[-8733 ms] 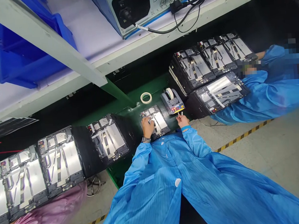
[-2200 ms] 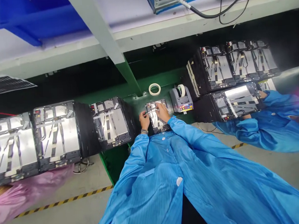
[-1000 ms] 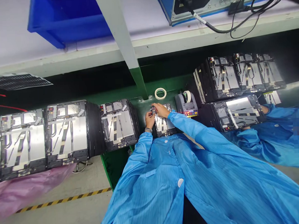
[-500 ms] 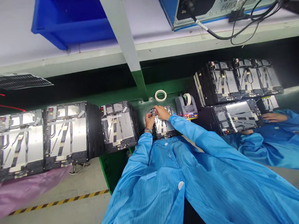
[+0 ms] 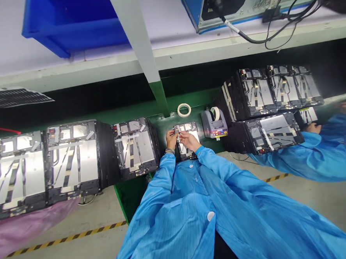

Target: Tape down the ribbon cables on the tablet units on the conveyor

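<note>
My left hand (image 5: 171,139) and my right hand (image 5: 189,141) meet over an open tablet-like device (image 5: 193,133), which lies with its metal plate and tape strips facing up. A small part (image 5: 177,134) sits between the fingertips of both hands, too small to identify. A watch (image 5: 170,150) circles my left wrist. Just beyond the device stand a grey tape dispenser (image 5: 214,124) and a roll of pale tape (image 5: 184,110).
Rows of similar devices (image 5: 136,147) lie on the green bench (image 5: 161,126) to both sides. A co-worker's blue sleeve (image 5: 306,160) and hand (image 5: 313,128) are at the right. Above run a white shelf edge (image 5: 157,56), an upright post (image 5: 138,38), and a blue bin (image 5: 73,30).
My hands have come closer together, and the small part has moved down towards the device. The view has levelled since the oldest frame, and the co-worker's hand has shifted.
</note>
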A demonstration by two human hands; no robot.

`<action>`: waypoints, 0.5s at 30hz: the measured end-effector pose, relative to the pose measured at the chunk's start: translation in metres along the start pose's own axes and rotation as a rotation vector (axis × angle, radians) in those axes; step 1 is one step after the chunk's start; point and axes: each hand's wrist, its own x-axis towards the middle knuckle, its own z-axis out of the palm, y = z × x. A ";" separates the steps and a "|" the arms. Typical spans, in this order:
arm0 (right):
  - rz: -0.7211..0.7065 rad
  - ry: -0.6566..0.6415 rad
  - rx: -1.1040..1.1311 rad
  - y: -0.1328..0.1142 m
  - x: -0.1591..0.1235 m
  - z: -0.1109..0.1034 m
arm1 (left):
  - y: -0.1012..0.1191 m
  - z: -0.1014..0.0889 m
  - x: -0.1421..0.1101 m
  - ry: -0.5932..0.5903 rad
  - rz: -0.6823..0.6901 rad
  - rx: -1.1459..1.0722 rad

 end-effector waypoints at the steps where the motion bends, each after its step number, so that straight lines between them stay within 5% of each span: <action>1: 0.019 0.007 0.061 0.002 0.001 0.001 | 0.000 0.000 0.000 0.000 0.006 -0.016; 15: 0.127 0.066 0.338 0.016 -0.001 0.010 | -0.009 0.001 0.008 -0.034 0.119 -0.051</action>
